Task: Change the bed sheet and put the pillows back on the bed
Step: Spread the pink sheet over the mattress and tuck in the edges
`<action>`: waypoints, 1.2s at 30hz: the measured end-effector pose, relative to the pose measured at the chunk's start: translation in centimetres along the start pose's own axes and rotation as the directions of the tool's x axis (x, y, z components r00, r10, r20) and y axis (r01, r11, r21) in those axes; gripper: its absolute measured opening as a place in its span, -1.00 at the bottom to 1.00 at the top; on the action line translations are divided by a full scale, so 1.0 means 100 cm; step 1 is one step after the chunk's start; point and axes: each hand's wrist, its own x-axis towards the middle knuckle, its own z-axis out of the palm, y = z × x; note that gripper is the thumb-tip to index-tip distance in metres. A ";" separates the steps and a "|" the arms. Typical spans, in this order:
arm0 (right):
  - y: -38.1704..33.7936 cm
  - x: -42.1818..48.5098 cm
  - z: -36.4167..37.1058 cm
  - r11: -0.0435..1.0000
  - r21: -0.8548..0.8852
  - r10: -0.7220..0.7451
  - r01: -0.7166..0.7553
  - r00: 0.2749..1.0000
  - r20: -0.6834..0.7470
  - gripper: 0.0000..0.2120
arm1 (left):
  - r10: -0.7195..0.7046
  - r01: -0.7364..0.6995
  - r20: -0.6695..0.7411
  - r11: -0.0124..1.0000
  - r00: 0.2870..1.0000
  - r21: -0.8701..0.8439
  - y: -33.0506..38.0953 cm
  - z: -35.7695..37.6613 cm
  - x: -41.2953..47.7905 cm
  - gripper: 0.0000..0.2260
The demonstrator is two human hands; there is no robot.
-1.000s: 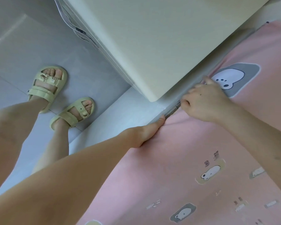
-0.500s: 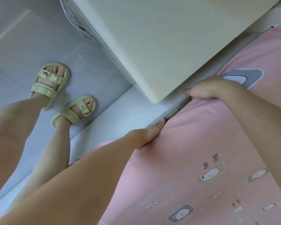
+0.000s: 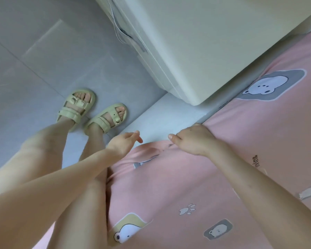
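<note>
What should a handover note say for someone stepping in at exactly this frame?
Left hand: open, fingers straight, over the pale bed ledge just off the sheet's edge.
Right hand: knuckles up on the edge of the pink sheet, fingers curled under; whether it grips fabric cannot be told.
Things: the pink sheet lies spread over the bed, next to a cream cabinet. No pillows in view.
Done: sheet laid out flat here.
Left: the edge between the hands looks loose and bunched, so it probably needs tucking; then put the pillows back.
</note>
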 end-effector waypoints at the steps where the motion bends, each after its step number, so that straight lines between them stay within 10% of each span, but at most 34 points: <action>1: -0.006 0.000 0.005 1.000 0.000 -0.016 0.016 1.000 -0.007 -0.51 | -0.030 0.029 0.017 0.998 0.999 0.049 -0.006 0.002 0.001 -0.63; 9: -0.040 0.021 0.025 0.998 -0.041 0.048 -0.041 0.978 0.205 -0.38 | -0.075 0.094 0.176 0.990 0.982 -0.102 -0.064 0.020 0.005 -0.91; 22: -0.063 0.010 0.036 0.978 0.006 0.192 -0.211 0.901 0.389 -0.26 | 0.115 0.065 0.277 0.823 0.954 -0.564 -0.102 0.041 -0.041 -0.74; 36: -0.076 0.016 0.043 0.930 0.270 0.162 -0.248 0.939 0.304 -0.24 | -0.041 0.129 0.565 0.985 0.824 -0.117 -0.076 0.063 -0.012 -0.40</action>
